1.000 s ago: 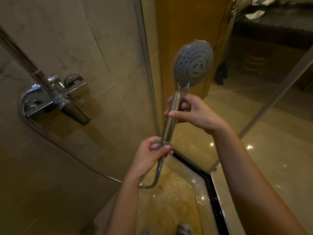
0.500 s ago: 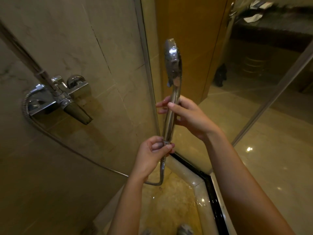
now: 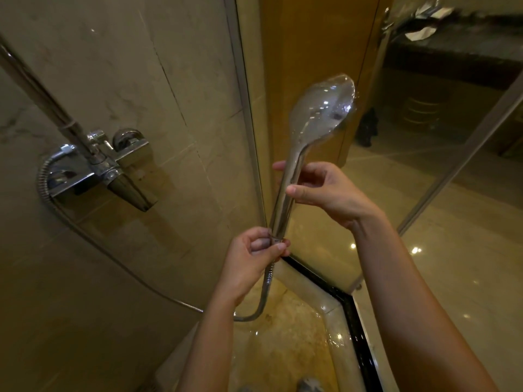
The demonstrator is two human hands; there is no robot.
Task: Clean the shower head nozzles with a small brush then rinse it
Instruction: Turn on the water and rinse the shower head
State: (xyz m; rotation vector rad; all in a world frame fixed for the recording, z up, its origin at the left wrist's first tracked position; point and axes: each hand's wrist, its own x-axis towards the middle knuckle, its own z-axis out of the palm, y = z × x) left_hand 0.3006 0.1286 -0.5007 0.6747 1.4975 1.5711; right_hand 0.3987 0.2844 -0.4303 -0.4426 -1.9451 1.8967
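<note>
- We see the tiled shower wall (image 3: 119, 66) filling the left side, beige with a thin dark crack line running down it.
- A glass panel (image 3: 424, 222) closes the shower on the right, and through it we make out a shiny floor with light spots.
- The wet shower floor (image 3: 285, 343) lies below our arms, edged by a pale curb with a black strip.
- The chrome mixer tap (image 3: 113, 171) sits on the wall at the left, with a riser pipe going up from it.
- A metal hose (image 3: 135, 275) leaves the tap, loops down along the wall and curves back up to the base of the handle.
- The shower head (image 3: 322, 108) is held upright in the middle, in front of the glass corner, with its shiny back towards us; it is blurred, so we cannot see the nozzles.
- Our right hand (image 3: 325, 190) holds the middle of the handle loosely, thumb in front and fingers behind; how tightly it grips we cannot tell.
- Our left hand (image 3: 254, 250) is closed on the bottom end of the handle, where the hose joins, pinching it between thumb and fingers.
- The two hands are apart, the right above the left, both on the same handle.
</note>
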